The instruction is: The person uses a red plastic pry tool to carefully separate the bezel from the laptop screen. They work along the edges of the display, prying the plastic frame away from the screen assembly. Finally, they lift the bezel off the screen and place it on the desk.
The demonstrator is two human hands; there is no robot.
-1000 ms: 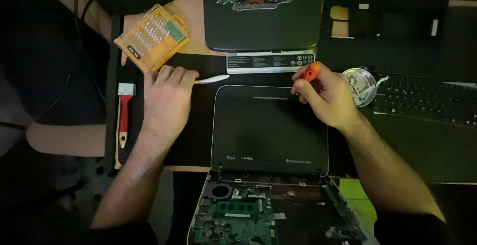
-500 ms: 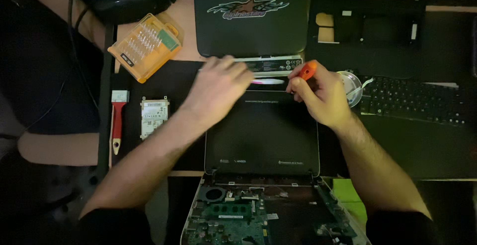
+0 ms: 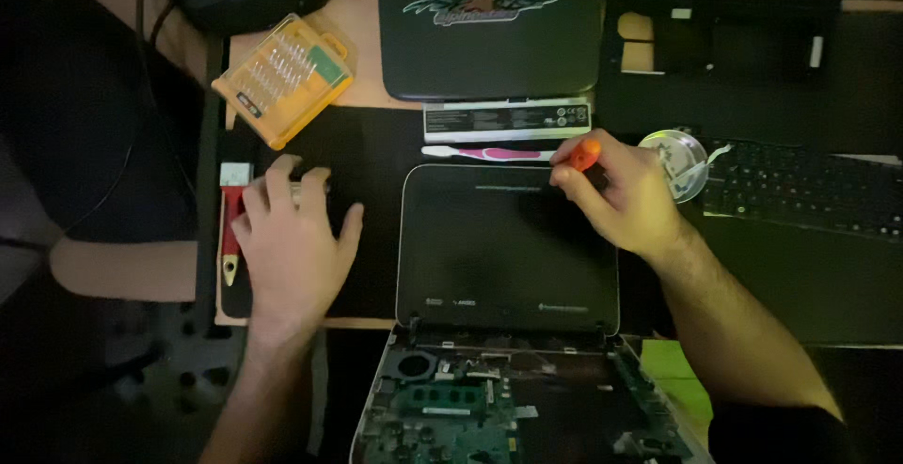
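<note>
- We see our right hand (image 3: 625, 199) clenched around an orange-handled screwdriver (image 3: 585, 153), its rounded plastic grip poking out above the knuckles, right at the top right corner of the open laptop's screen (image 3: 508, 243).
- That screen is a dark, glossy panel with rounded corners, lying flat; below it the laptop base (image 3: 489, 408) is stripped, green circuit board and a round fan bared.
- Our left hand (image 3: 292, 243) lies flat on the black mat (image 3: 376, 144), fingers spread and released, covering a small silvery drive-like part; only a sliver shows at the fingertips, so we cannot tell more.
- Just left of that hand sits a red-handled brush (image 3: 230, 229) with a pale head.
- Above it, tilted, a yellow-orange plastic case of screwdriver bits (image 3: 282, 78).
- Between screen and a second closed black laptop (image 3: 489, 27) lie a long battery pack (image 3: 506, 119) and a white-and-pink toothbrush (image 3: 489, 153).
- To the right, a round clear dish (image 3: 679, 158) touches the right hand's far side; beyond it, a black keyboard (image 3: 809, 196).
- Half a second ago our left hand was up at the toothbrush near the battery; now it has swung back left onto the silvery part. The right hand has stayed put on the screwdriver.
</note>
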